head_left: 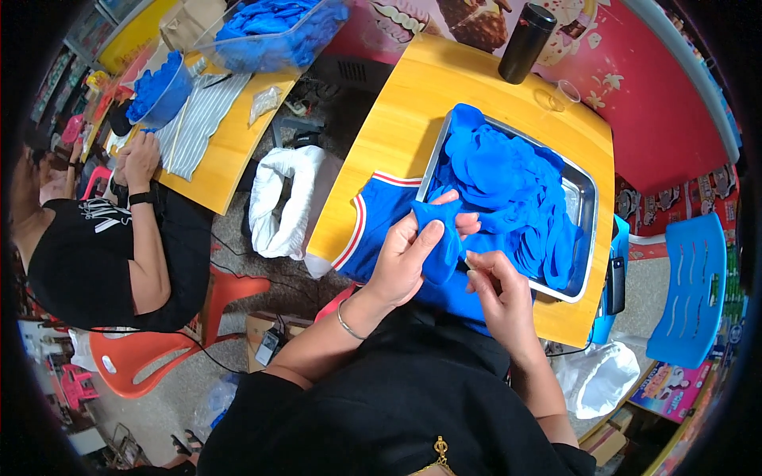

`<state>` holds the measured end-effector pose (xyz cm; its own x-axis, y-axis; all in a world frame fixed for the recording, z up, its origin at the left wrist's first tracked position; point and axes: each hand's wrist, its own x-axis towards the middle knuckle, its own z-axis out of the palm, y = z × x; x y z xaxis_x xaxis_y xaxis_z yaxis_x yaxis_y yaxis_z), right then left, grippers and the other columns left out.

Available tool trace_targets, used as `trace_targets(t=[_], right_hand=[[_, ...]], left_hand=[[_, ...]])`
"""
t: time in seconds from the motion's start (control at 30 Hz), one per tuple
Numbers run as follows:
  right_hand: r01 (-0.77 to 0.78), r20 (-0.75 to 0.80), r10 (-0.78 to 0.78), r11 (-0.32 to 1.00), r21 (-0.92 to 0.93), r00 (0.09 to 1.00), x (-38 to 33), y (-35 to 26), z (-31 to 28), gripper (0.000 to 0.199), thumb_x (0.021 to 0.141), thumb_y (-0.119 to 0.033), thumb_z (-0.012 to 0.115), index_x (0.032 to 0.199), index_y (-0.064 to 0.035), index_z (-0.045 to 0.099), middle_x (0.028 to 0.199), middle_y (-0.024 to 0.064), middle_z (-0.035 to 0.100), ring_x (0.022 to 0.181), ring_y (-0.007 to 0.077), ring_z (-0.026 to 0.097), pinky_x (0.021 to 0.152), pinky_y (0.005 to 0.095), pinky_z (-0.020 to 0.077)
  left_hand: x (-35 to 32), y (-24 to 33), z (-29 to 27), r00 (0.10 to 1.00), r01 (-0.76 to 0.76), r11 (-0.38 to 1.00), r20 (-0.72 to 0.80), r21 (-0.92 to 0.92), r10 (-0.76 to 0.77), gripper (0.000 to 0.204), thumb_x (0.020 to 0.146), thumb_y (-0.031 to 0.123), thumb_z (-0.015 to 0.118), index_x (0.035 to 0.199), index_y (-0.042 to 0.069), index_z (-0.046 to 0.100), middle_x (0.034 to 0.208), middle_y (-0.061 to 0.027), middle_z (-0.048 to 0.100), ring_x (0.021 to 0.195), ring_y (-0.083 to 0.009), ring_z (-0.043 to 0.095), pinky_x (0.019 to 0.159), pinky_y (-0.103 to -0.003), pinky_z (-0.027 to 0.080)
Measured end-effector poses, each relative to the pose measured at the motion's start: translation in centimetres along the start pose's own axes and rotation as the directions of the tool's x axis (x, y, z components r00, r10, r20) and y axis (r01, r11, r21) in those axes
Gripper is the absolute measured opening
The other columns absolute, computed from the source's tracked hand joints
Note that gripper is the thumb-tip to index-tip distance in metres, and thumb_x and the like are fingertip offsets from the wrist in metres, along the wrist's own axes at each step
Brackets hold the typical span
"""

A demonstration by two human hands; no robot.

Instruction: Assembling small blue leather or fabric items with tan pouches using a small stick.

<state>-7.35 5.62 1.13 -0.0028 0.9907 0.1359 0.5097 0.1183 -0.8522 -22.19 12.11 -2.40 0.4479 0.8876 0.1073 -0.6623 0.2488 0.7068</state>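
Note:
A piece of thin blue fabric point(438, 220) is gripped in my left hand point(397, 262), between the thumb and the fingers. Just to its right, my right hand point(506, 305) has thumb and forefinger pinched together near the cloth's edge; what they hold, if anything, is too small to make out. Both hands are above the near-left side of a metal tray point(589, 252). Inside the tray lies a heap of similar blue fabric pieces point(496, 178). Blue cloth with red-and-white striped trim point(377, 222) lies on the table left of the tray and partly under my hands.
A black thermos point(527, 44) and a clear cup point(565, 94) stand at the yellow table's point(413, 103) far side. Left of it is an open white bag point(278, 202). A co-worker point(103, 254) sits at another table with a blue bowl point(171, 99). A blue chair point(686, 285) is at right.

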Motion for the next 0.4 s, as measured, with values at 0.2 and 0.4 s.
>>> trace_targets(t=[0.2, 0.4], right_hand=[[-0.208, 0.193, 0.121, 0.821, 0.532, 0.974, 0.0, 1.9, 0.4, 0.012, 0.086, 0.001, 0.054, 0.098, 0.0042, 0.056, 0.086, 0.0101, 0.061, 0.070, 0.0129, 0.059, 0.061, 0.0279, 0.0465], [0.055, 0.053, -0.064, 0.987, 0.149, 0.997, -0.5, 4.1, 0.6, 0.014, 0.085, 0.002, 0.054, 0.099, 0.0012, 0.056, 0.086, 0.0122, 0.059, 0.072, 0.0163, 0.062, 0.066, 0.0255, 0.0486]], left_hand=[[-0.3, 0.3, 0.8, 0.994, -0.090, 0.991, 0.046, -0.104, 0.095, 0.046, 0.097, 0.024, 0.038, 0.136, 0.001, 0.030, 0.106, -0.0133, 0.059, 0.099, -0.0189, 0.059, 0.092, -0.034, 0.045], [-0.6, 0.5, 0.9, 0.977, -0.213, 0.918, 0.075, 0.335, 0.199, 0.045, 0.096, 0.026, 0.041, 0.134, 0.001, 0.035, 0.099, -0.0092, 0.062, 0.091, -0.0115, 0.057, 0.090, -0.025, 0.041]])
